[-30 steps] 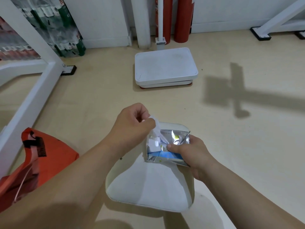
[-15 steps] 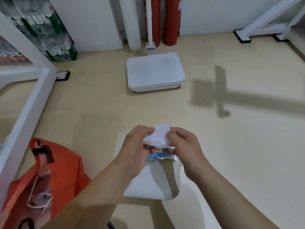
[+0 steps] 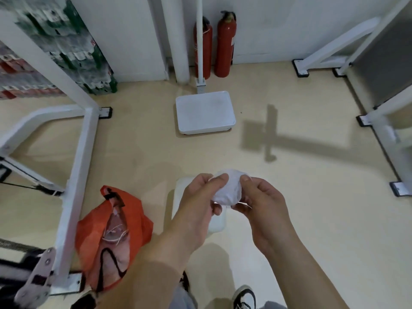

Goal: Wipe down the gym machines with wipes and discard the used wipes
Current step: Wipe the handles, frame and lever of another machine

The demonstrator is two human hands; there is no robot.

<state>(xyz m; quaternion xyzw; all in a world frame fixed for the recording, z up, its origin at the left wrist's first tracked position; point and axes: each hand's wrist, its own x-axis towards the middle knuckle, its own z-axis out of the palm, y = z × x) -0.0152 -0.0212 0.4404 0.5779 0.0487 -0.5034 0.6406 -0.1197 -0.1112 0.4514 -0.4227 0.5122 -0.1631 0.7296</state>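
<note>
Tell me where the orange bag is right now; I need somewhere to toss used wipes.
The orange bag sits lower left in the head view, against the white machine frame, left of the left hand.

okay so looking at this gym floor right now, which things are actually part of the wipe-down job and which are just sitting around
Part of the job:
- crumpled white wipe, held between left hand and right hand
- white padded machine seat below the hands
- white steel machine frame
- orange plastic bag, probably for used wipes

Just lying about:
- two red fire extinguishers
- white floor scale

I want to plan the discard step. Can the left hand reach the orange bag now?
Probably yes. The orange bag hangs open just beside the left hand, nothing between, though that hand shares the white wipe with the right hand.
</note>
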